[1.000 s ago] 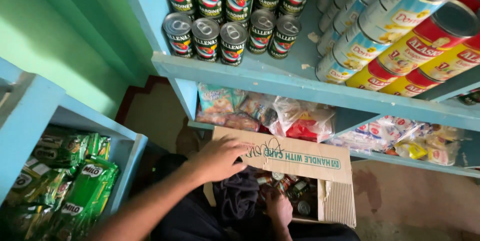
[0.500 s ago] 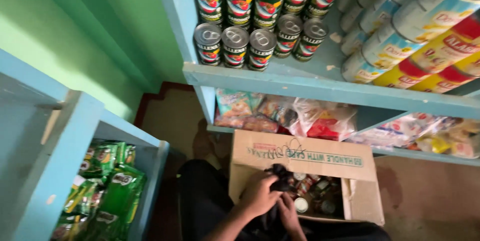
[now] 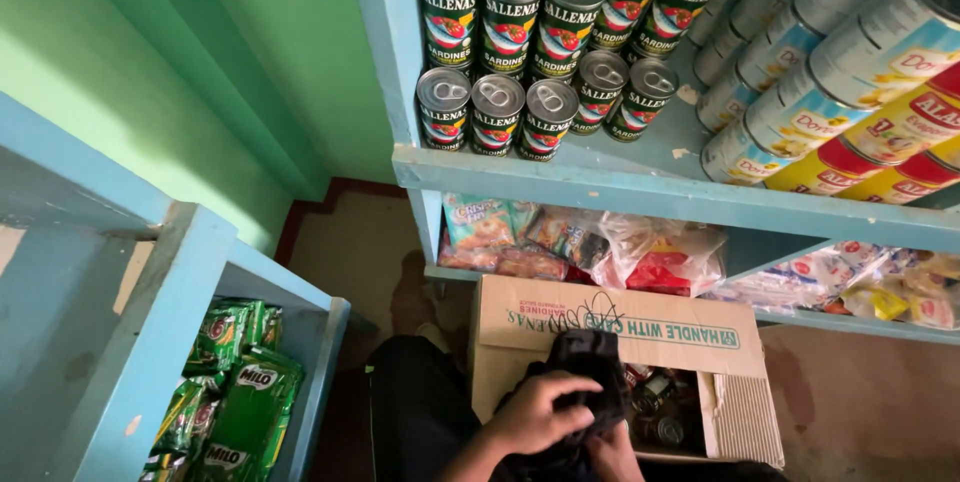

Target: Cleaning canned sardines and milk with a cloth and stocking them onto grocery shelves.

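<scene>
My left hand (image 3: 535, 412) grips a black cloth (image 3: 590, 362) that hangs over the front of an open cardboard box (image 3: 620, 327) on the floor. My right hand (image 3: 612, 454) is under it, low at the frame's bottom, also closed on the cloth. Inside the box lie several small tins (image 3: 660, 407), partly hidden by the cloth. My dark-trousered knee (image 3: 415, 412) rests left of the box.
A light-blue shelf (image 3: 600, 187) above the box carries stacked sardine cans (image 3: 530, 52) and taller milk cans (image 3: 830, 92) at right. Snack packets (image 3: 560, 237) fill the lower shelf. A blue rack (image 3: 180, 342) at left holds green sachets (image 3: 240, 392). The wall is green.
My left hand left the box flap and came down onto the black cloth at the box's front. The view has shifted left and slightly down.
</scene>
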